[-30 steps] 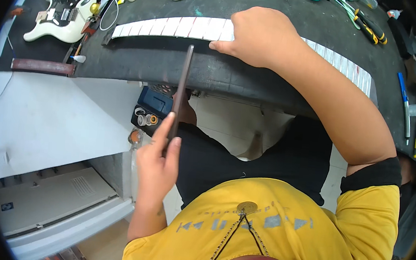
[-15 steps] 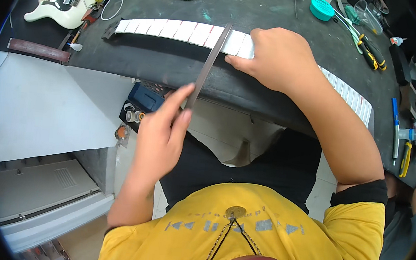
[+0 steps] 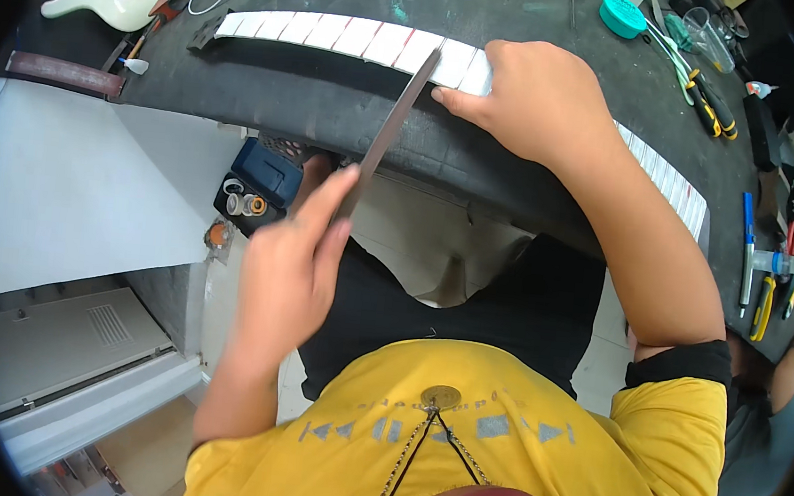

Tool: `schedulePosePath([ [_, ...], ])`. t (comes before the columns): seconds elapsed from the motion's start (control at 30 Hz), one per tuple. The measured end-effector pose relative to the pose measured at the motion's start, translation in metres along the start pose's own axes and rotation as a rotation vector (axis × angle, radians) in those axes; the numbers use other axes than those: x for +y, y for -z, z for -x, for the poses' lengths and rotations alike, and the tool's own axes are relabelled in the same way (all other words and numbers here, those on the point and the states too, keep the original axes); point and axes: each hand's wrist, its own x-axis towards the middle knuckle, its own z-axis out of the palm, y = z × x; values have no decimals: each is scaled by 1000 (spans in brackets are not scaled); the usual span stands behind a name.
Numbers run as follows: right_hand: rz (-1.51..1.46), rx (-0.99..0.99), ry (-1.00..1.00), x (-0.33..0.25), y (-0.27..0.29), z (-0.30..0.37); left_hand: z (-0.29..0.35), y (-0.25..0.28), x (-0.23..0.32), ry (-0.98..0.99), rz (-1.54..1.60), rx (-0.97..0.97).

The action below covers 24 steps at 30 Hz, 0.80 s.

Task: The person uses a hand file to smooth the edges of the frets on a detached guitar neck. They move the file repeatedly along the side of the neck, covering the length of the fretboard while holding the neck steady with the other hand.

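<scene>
A guitar neck (image 3: 345,36) lies across the near part of the dark workbench, its fretboard covered in white tape with gaps at the frets. Its dark head end points left. My left hand (image 3: 284,262) is closed round the near end of a long, slim metal file (image 3: 390,129). The file slants up and away, and its far tip rests at or just over the neck's taped face, left of my other hand. My right hand (image 3: 549,105) grips the neck right of the file, thumb along the near edge and fingers over the far side, hiding part of the tape.
A white guitar body (image 3: 106,10) lies at the far left, near a brown bar-shaped block (image 3: 65,73). At the right are a teal round tin (image 3: 622,16), yellow-black pliers (image 3: 709,105) and a blue pen (image 3: 746,245). Below the bench edge sits a dark toolbox (image 3: 266,175). Another person's arm shows far right.
My left hand has drawn the file back toward me, so its tip no longer reaches past the neck's far edge. My right hand keeps its grip. The view has shifted slightly.
</scene>
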Motion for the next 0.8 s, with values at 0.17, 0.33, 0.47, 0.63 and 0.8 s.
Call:
schedulePosePath([
  [0.17,-12,-48,-3,-4,3,-4,-125,-27,15,-127,-195,-24],
  [0.33,7,-46,-33,5,3,2,-74,-15,19,-5,-7,-78],
  [0.47,13,19,-2,-2,-5,1,6,1,-4,-69,-64,6],
  [0.63,19,-12,-11,-3,0,-4,-90,-12,21,-30,-212,-86],
  [0.8,15,-43,-8,1,2,-4,-127,-33,18,-153,-216,16],
])
